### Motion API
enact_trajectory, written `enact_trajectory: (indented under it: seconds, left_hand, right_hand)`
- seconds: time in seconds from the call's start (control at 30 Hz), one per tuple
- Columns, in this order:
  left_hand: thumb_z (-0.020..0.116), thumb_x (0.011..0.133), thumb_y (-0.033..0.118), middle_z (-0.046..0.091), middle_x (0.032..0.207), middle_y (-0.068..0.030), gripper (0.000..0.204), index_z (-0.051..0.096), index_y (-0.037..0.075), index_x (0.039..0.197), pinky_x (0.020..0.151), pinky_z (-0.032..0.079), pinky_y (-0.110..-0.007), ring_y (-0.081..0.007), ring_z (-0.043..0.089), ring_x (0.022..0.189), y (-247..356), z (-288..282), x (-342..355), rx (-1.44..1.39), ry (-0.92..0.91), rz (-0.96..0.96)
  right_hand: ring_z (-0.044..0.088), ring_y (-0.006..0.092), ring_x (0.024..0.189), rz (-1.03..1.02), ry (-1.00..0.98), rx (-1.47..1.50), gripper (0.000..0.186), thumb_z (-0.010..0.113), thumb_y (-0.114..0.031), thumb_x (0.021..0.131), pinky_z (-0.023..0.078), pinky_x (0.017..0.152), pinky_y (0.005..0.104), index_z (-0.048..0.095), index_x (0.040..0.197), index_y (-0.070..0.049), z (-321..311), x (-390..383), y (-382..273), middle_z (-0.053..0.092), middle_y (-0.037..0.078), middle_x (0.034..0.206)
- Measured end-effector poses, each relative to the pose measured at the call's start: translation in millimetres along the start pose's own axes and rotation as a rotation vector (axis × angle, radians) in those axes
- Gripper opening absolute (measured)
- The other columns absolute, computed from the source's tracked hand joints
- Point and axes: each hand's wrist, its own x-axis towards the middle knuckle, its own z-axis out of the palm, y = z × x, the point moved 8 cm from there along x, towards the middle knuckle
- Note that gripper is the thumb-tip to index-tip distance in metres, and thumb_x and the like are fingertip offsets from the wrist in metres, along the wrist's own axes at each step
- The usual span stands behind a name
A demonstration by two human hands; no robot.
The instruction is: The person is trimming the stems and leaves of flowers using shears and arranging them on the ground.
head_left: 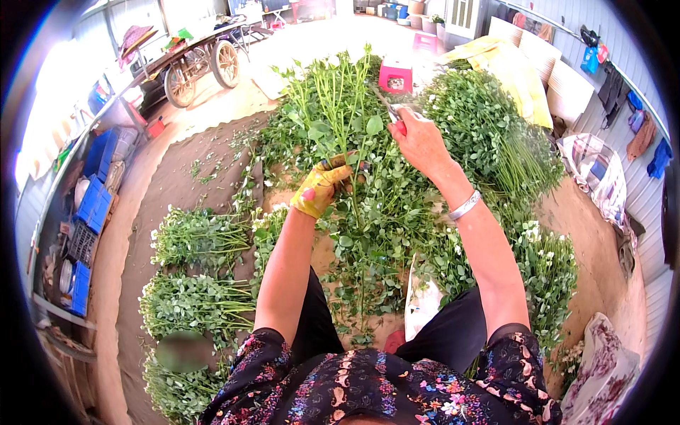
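My left hand (322, 185), in a yellow glove, grips a few long upright green stems (340, 113) with leaves and pale buds at the top. My right hand (418, 145), bare, with a silver bangle at the wrist, holds a cutting tool (389, 103), likely shears, angled up beside the stem tops. A large heap of leafy cuttings (375, 234) lies below both hands. Tied-looking bundles of white-budded stems (191, 237) lie to the left, and a denser pile of stems (489, 127) lies at the right.
A pink stool (395, 71) stands beyond the heap. A wooden cart (180, 81) is at back left. Blue crates (92, 198) line the left wall. Yellow cloth (520, 85), stacked pale containers (567, 92) and plaid fabric (588, 159) lie along the right; brown sheeting (163, 184) covers floor at left.
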Motion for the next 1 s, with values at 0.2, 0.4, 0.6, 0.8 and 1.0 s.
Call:
enact_trajectory:
  seconds: [0.2, 0.4, 0.6, 0.8, 1.0]
  left_hand:
    - [0.071, 0.082, 0.015, 0.067, 0.102, -0.0057, 0.041, 0.059, 0.006, 0.12, 0.061, 0.05, -0.026, -0.017, 0.066, 0.079, -3, -1, 2, 0.001, 0.02, -0.017]
    - [0.069, 0.084, 0.016, 0.069, 0.096, -0.0062, 0.042, 0.058, 0.006, 0.123, 0.056, 0.046, -0.021, -0.0113, 0.061, 0.064, -2, -2, 2, 0.025, 0.021, -0.006]
    - [0.068, 0.084, 0.016, 0.069, 0.096, -0.0081, 0.043, 0.057, 0.006, 0.124, 0.055, 0.046, -0.021, -0.0113, 0.06, 0.062, -3, -4, 3, 0.027, 0.006, 0.008]
    - [0.069, 0.084, 0.016, 0.069, 0.095, -0.0074, 0.041, 0.058, 0.006, 0.122, 0.056, 0.046, -0.022, -0.0121, 0.062, 0.065, -2, -1, 2, -0.001, 0.031, -0.001]
    - [0.069, 0.083, 0.016, 0.069, 0.097, -0.007, 0.041, 0.058, 0.006, 0.121, 0.057, 0.047, -0.023, -0.0132, 0.064, 0.069, -3, -3, 0, -0.033, 0.03, 0.018]
  right_hand:
    - [0.062, 0.0391, 0.072, 0.042, -0.119, -0.074, 0.024, 0.048, -0.025, 0.092, 0.049, 0.064, 0.0495, 0.05, 0.099, -0.002, 6, 2, 4, 0.062, 0.021, 0.078]
    - [0.062, 0.0391, 0.073, 0.047, -0.055, -0.027, 0.026, 0.049, -0.026, 0.092, 0.049, 0.065, 0.0491, 0.05, 0.099, -0.001, -2, -3, 3, 0.062, 0.021, 0.08]
    - [0.062, 0.039, 0.074, 0.025, -0.035, -0.073, 0.025, 0.05, -0.025, 0.091, 0.049, 0.066, 0.049, 0.05, 0.099, -0.001, -1, 1, -1, 0.062, 0.02, 0.083]
    - [0.062, 0.039, 0.074, 0.066, -0.078, -0.021, 0.024, 0.051, -0.025, 0.091, 0.049, 0.066, 0.0488, 0.052, 0.095, -0.001, 0, 3, 5, 0.062, 0.021, 0.079]
    - [0.061, 0.0406, 0.073, 0.121, -0.128, 0.136, 0.029, 0.054, -0.027, 0.09, 0.047, 0.067, 0.0483, 0.052, 0.092, 0.001, 4, -3, 5, 0.061, 0.022, 0.072]
